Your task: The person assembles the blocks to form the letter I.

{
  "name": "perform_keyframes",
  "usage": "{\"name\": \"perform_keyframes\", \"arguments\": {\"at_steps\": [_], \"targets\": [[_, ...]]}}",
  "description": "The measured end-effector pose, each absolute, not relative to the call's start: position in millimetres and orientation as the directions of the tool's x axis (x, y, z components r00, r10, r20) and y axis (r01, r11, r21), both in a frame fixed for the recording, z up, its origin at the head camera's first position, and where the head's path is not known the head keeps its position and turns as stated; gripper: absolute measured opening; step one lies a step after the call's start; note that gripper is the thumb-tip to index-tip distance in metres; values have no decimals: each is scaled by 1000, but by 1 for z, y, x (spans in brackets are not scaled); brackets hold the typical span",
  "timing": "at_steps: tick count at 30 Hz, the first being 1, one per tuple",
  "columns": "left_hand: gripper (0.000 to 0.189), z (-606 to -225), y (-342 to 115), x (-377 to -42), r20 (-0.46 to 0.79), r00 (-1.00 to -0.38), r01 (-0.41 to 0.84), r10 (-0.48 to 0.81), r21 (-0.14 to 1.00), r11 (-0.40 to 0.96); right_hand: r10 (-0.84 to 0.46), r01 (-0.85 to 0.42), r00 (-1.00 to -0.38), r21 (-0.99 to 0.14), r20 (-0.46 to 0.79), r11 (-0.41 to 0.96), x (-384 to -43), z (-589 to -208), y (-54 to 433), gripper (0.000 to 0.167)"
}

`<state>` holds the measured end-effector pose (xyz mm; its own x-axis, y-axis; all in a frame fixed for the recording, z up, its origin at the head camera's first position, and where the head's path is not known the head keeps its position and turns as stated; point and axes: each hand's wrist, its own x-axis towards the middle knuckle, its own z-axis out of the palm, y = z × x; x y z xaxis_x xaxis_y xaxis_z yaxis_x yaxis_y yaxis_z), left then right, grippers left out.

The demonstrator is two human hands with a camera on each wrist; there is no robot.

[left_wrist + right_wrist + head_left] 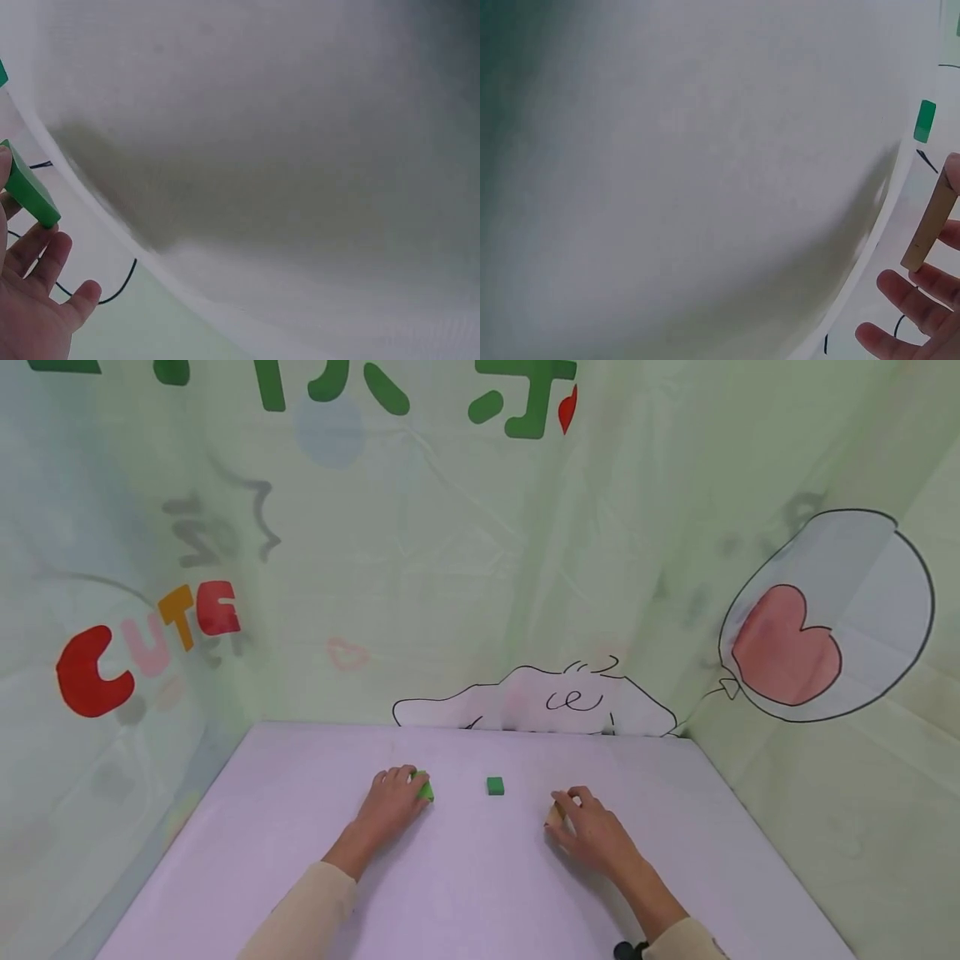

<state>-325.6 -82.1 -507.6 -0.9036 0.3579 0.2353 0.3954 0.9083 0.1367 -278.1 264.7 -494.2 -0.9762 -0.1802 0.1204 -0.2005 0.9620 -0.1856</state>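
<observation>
On the left half of the table my left hand (pixel 392 802) pinches a bright green block (pixel 426 787) between thumb and fingers. The left wrist view shows this green block (pixel 31 191) as a flat slab, the outer fingers spread beside it. My right hand (pixel 594 835) grips a tan wooden block (pixel 555 815) right of the middle. Seen from the right wrist, the tan block (pixel 930 225) is long and thin, held near one end. A small darker green block (pixel 495 786) lies on the table between the hands, touched by neither.
The pale lilac table (pixel 465 893) meets a printed curtain (pixel 420 568) at its far edge, with more curtain at both sides. A small black object (pixel 624 951) shows beside the right sleeve (pixel 686 941) at the bottom of the head view.
</observation>
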Motion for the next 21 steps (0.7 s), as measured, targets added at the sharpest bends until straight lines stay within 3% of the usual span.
{"name": "perform_keyframes", "arguments": {"at_steps": [21], "targets": [[41, -509, -72, -321, 250, -890, 423, 381, 142, 895, -233, -253, -964, -169, 128, 953, -265, -494, 247, 56]]}}
